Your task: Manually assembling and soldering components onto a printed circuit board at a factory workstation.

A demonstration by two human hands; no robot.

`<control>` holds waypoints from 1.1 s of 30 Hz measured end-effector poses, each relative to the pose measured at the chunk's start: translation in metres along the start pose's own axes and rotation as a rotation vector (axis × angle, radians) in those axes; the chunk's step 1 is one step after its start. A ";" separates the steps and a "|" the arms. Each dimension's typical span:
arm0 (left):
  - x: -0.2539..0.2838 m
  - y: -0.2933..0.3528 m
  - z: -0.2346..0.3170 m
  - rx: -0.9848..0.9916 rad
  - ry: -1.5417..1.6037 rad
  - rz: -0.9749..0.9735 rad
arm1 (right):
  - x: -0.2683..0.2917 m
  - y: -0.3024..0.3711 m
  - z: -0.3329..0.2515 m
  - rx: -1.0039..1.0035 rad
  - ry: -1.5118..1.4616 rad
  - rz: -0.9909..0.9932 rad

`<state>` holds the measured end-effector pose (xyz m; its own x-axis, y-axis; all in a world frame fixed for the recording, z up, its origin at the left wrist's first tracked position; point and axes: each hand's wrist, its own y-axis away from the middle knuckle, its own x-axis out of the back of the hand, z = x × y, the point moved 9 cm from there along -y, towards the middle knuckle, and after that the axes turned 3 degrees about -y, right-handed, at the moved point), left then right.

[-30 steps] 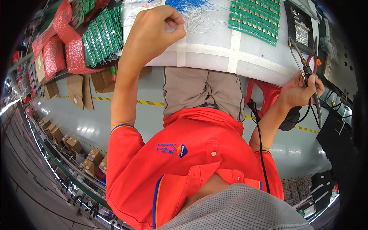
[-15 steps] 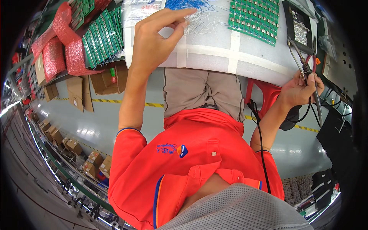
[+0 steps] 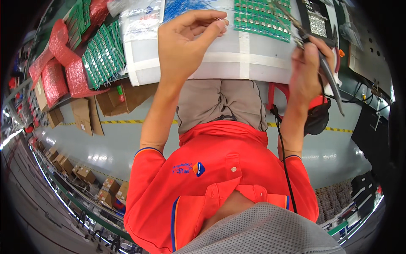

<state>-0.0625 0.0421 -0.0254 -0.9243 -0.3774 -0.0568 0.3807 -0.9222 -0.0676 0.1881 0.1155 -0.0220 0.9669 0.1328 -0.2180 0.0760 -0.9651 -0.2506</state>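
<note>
My left hand (image 3: 184, 51) is over the white work surface (image 3: 169, 63), its thumb and forefinger pinched together. Thin white wire ends (image 3: 218, 19) show at the fingertips. Just beyond lies a pile of blue wires (image 3: 186, 6). My right hand (image 3: 308, 70) is wrapped around a soldering iron (image 3: 325, 70) with a dark handle. Its front end, blurred, points away over the right side of a panel of green circuit boards (image 3: 260, 21); whether it touches a board I cannot tell. The panel lies to the right of my left hand.
A black tray of small silvery parts (image 3: 316, 21) is at the right. At the left are stacked green boards (image 3: 103, 55) and pink bubble wrap (image 3: 57, 84). An open cardboard box (image 3: 112, 101) is below them. A black cable (image 3: 287, 169) runs past my right arm.
My left hand has moved right from the white wires, now with thin wire at its fingertips. My right hand has brought the soldering iron up and left, from the table's right edge to the board panel.
</note>
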 end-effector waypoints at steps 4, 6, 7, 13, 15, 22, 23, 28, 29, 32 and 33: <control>-0.023 -0.003 -0.011 0.069 0.151 -0.011 | -0.024 0.004 0.028 -0.028 -0.062 -0.124; -0.030 0.001 -0.015 0.095 0.219 0.049 | -0.038 0.005 0.027 -0.090 -0.043 -0.104; -0.036 0.003 -0.017 0.098 0.223 0.047 | -0.043 0.004 0.025 -0.102 -0.065 -0.132; -0.052 0.006 -0.020 0.093 0.286 0.039 | -0.033 0.004 0.033 -0.085 -0.044 -0.118; -0.052 0.006 -0.019 0.100 0.234 -0.001 | -0.033 0.004 0.033 -0.083 -0.048 -0.121; -0.053 0.006 -0.021 0.161 0.266 -0.037 | -0.037 0.005 0.031 -0.085 -0.062 -0.153; -0.052 0.006 -0.021 0.144 0.257 -0.017 | -0.038 0.005 0.030 -0.091 -0.079 -0.152; -0.054 0.007 -0.021 0.058 0.245 0.027 | -0.036 0.006 0.032 -0.104 -0.058 -0.138; -0.054 0.007 -0.019 0.013 0.209 0.024 | -0.033 0.006 0.033 -0.092 -0.063 -0.120; -0.054 0.007 -0.015 -0.034 0.158 0.006 | -0.030 0.006 0.032 -0.042 -0.098 -0.112; -0.054 0.007 -0.014 -0.035 0.142 -0.008 | -0.029 0.006 0.034 -0.042 -0.098 -0.112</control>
<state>-0.0095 0.0574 -0.0372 -0.9153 -0.3517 -0.1961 0.3760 -0.9208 -0.1034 0.1519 0.1135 -0.0486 0.9237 0.2591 -0.2822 0.1937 -0.9514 -0.2395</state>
